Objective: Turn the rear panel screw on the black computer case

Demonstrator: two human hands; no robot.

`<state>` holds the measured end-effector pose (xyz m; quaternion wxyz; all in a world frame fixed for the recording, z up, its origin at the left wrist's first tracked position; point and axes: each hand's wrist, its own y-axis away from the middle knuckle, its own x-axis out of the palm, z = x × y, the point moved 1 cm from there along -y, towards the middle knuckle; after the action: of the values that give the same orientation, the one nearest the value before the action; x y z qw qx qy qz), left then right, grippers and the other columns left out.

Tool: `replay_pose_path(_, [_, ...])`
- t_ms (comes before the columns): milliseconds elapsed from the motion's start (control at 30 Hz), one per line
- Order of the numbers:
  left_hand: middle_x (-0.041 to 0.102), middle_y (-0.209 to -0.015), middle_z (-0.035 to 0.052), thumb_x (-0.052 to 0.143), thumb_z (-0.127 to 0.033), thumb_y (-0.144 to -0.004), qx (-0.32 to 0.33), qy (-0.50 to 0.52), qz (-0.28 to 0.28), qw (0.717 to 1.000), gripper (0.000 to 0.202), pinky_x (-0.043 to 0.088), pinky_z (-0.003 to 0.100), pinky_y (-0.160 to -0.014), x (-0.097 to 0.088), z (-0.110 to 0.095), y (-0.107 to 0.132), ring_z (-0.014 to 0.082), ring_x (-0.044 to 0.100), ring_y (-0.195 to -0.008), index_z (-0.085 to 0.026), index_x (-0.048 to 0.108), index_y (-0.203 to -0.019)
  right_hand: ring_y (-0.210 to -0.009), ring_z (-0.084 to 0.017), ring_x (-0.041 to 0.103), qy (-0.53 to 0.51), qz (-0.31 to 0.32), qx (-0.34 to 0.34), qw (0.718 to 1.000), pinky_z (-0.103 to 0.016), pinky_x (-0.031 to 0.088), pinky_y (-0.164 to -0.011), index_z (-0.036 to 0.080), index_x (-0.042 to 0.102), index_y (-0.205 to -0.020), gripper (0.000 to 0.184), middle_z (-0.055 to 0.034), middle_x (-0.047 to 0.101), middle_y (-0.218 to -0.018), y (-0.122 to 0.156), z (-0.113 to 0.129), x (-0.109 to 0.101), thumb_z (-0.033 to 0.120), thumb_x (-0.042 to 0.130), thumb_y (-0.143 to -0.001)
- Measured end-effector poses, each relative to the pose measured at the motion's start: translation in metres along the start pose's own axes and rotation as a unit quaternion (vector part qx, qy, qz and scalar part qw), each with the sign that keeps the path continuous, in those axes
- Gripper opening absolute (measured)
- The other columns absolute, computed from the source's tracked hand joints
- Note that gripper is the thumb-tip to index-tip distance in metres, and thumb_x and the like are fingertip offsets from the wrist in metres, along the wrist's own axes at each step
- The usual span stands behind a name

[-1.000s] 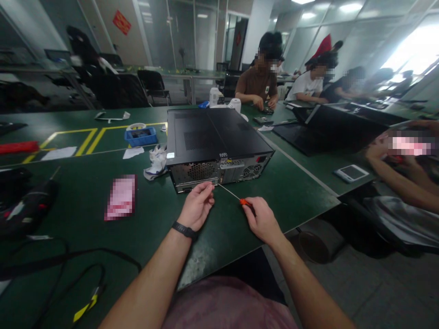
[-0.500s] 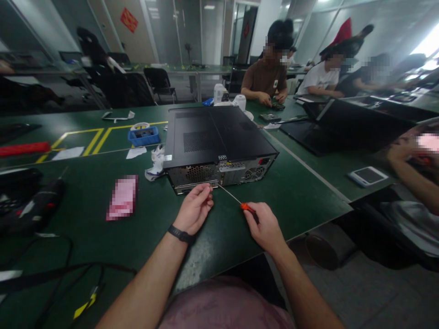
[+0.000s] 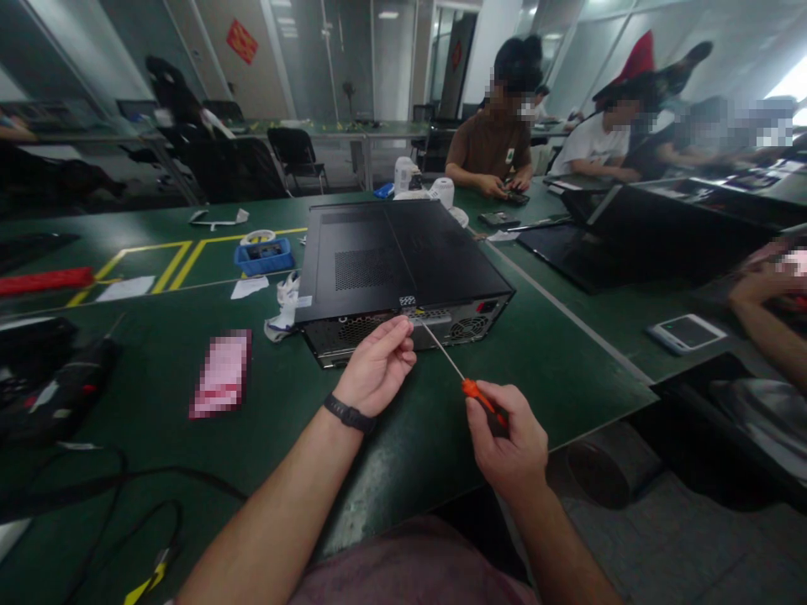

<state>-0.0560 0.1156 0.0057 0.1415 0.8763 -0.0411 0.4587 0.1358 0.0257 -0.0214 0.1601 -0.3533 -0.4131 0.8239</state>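
Note:
A black computer case (image 3: 391, 256) lies flat on the green table (image 3: 157, 378), its rear panel (image 3: 403, 328) facing me. My right hand (image 3: 508, 441) is closed round the orange handle of a thin screwdriver (image 3: 457, 374). The shaft points up and left at the top middle of the rear panel. My left hand (image 3: 378, 365), with a black wristband, is pinched at the shaft's tip right against the panel. What its fingertips hold is too small to make out.
A blue parts tray (image 3: 263, 255), a crumpled white cloth (image 3: 283, 307) and a pink blurred card (image 3: 222, 372) lie left of the case. Black tools and cables (image 3: 56, 386) sit far left. Other people work across the table and at the right; a phone (image 3: 687, 332) lies there.
Both hands have risen and moved slightly right, bringing the screwdriver tip from the lower edge of the rear panel up to its top edge. The case has not moved.

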Motion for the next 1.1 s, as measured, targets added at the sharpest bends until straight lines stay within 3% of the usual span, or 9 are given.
replay_pose_path(167, [0.07,-0.085,-0.0031,0.095,-0.016,-0.071,-0.024,0.02,0.018,0.999,0.032,0.044,0.015,-0.06,0.008,0.001,-0.006,0.0031,0.059,-0.067,-0.016,0.073,-0.094,-0.077,-0.014,0.067,-0.01,-0.022,-0.025,0.999,-0.029,0.055,-0.072,0.019,0.068,-0.114,0.027,-0.0016,0.072,-0.091,-0.023,0.01,-0.005,0.01,0.074,-0.089])
replay_pose_path(400, [0.07,-0.089,-0.0009,0.099,-0.021,-0.066,-0.031,-0.013,0.038,0.999,0.036,0.043,0.016,-0.06,0.016,-0.004,-0.005,0.0041,0.058,-0.069,-0.015,0.074,-0.092,-0.083,-0.014,0.07,0.025,-0.058,0.028,0.998,-0.027,0.057,-0.076,0.02,0.069,-0.118,0.024,-0.0023,0.074,-0.096,-0.041,0.014,0.009,0.02,0.07,-0.094])
replay_pose_path(567, [0.071,-0.085,0.0011,0.1,-0.027,-0.065,-0.025,-0.08,0.04,0.996,0.037,0.043,0.018,-0.061,0.004,0.002,-0.002,0.0061,0.058,-0.068,-0.014,0.077,-0.091,-0.08,-0.017,0.071,0.045,-0.05,0.043,0.997,-0.029,0.056,-0.072,0.021,0.066,-0.108,0.012,-0.0029,0.073,-0.091,-0.057,0.01,0.023,0.028,0.059,-0.102])
replay_pose_path(733, [0.071,-0.084,0.0024,0.1,-0.034,-0.065,-0.012,-0.137,0.03,0.99,0.039,0.043,0.021,-0.065,-0.018,0.011,0.0,0.008,0.058,-0.072,-0.015,0.078,-0.091,-0.064,-0.018,0.065,0.051,-0.062,0.093,0.992,-0.03,0.049,-0.058,0.022,0.059,-0.106,0.021,-0.003,0.071,-0.084,-0.095,0.006,0.038,0.043,0.06,-0.101])
replay_pose_path(933, [0.069,-0.076,0.001,0.1,-0.04,-0.063,0.01,-0.191,0.0,0.981,0.042,0.037,0.024,-0.062,-0.036,0.023,-0.008,0.0079,0.052,-0.064,-0.015,0.077,-0.09,-0.054,-0.013,0.05,-0.049,-0.071,0.096,0.992,-0.029,0.038,-0.054,0.027,0.05,-0.094,0.029,0.0054,0.054,-0.067,-0.154,0.013,0.084,0.053,0.056,-0.102])
replay_pose_path(1100, [0.069,-0.076,0.0002,0.099,-0.044,-0.064,0.031,-0.217,-0.016,0.975,0.044,0.035,0.024,-0.062,-0.045,0.024,-0.016,0.0079,0.05,-0.063,-0.016,0.077,-0.089,-0.059,-0.015,0.052,-0.08,-0.057,0.116,0.988,-0.031,0.036,-0.059,0.027,0.046,-0.091,0.032,0.0034,0.055,-0.069,-0.176,0.006,0.128,0.056,0.047,-0.104])
